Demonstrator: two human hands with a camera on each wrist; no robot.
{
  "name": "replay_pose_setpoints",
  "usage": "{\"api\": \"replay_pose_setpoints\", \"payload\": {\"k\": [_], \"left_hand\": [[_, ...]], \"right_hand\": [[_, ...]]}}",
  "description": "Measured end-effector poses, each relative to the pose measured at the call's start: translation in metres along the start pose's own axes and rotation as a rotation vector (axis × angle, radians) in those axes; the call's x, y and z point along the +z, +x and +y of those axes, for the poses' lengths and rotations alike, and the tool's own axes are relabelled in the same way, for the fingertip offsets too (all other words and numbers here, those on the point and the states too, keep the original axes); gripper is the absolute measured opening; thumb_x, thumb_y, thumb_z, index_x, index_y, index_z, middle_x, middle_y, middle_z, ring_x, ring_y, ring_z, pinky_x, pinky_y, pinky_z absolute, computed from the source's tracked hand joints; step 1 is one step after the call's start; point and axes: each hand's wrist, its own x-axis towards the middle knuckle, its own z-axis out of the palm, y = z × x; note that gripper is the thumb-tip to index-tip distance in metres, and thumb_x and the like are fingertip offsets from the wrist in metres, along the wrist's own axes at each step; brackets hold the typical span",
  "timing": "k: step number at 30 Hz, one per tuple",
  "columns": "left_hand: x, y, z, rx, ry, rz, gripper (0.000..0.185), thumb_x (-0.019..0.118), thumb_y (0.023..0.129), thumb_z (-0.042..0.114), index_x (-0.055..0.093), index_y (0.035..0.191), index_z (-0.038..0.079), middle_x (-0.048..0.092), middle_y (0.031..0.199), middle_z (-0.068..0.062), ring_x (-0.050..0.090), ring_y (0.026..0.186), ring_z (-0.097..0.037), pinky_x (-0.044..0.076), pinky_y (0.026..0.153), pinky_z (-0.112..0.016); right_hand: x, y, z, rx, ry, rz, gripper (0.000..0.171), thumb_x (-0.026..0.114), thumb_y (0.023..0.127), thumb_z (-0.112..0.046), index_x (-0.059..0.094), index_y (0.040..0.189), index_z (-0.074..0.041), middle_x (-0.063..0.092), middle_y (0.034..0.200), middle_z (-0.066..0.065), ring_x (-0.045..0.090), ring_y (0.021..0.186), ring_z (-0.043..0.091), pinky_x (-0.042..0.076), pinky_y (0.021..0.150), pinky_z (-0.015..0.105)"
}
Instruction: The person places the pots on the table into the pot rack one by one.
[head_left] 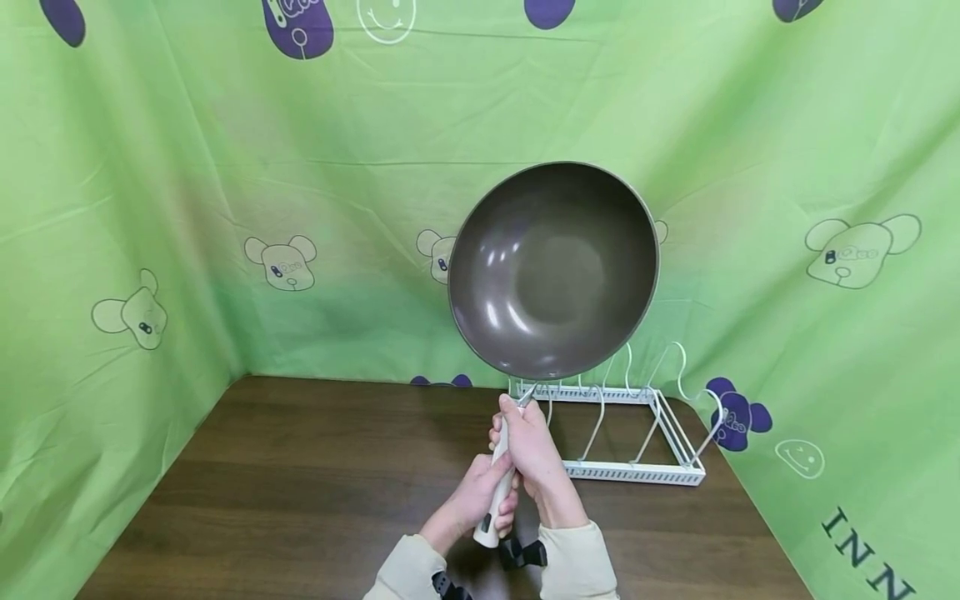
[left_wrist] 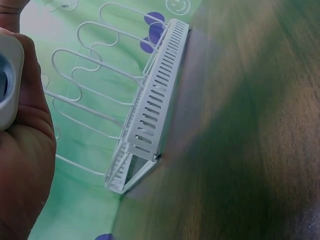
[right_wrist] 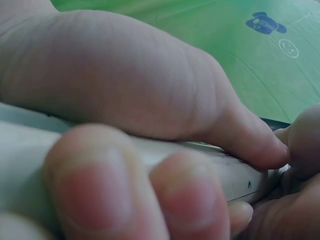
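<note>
Both hands hold a dark grey wok [head_left: 553, 268] up in the air by its long cream handle [head_left: 497, 487], so that the bowl stands tilted on edge with its inside facing the camera, well above the brown wooden tabletop [head_left: 300, 483]. The right hand [head_left: 534, 450] grips the handle higher up, near where it joins the bowl, with its fingers wrapped round it; the right wrist view shows fingertips [right_wrist: 100, 190] curled over the pale handle and the thumb lying along it. The left hand [head_left: 480, 496] is closed round the lower part of the handle, just below the right hand and touching it; in the left wrist view the square butt end of the handle [left_wrist: 9, 82] pokes out beside the palm [left_wrist: 25, 170]. Behind the hands a white wire rack [head_left: 637, 425] with upright looped dividers stands on the tabletop near its far right corner, with the lower rim of the wok hanging above its left end. A green cloth [head_left: 187, 167] printed with cartoon bears and smiley faces hangs behind and to both sides of the tabletop.
</note>
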Motion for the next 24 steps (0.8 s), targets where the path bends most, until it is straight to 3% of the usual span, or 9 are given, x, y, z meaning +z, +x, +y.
{"api": "replay_pose_setpoints", "payload": {"k": [24], "left_hand": [[0.007, 0.012, -0.004, -0.036, 0.02, 0.007, 0.05, 0.038, 0.108, 0.05, 0.043, 0.08, 0.009, 0.042, 0.052, 0.006, 0.044, 0.037, -0.006, 0.044, 0.039, -0.025]], "right_hand": [[-0.004, -0.004, -0.005, -0.042, -0.108, 0.114, 0.024, 0.044, 0.11, -0.025, 0.044, 0.1, -0.004, 0.051, 0.068, 0.003, 0.051, 0.058, 0.013, 0.047, 0.056, 0.024]]}}
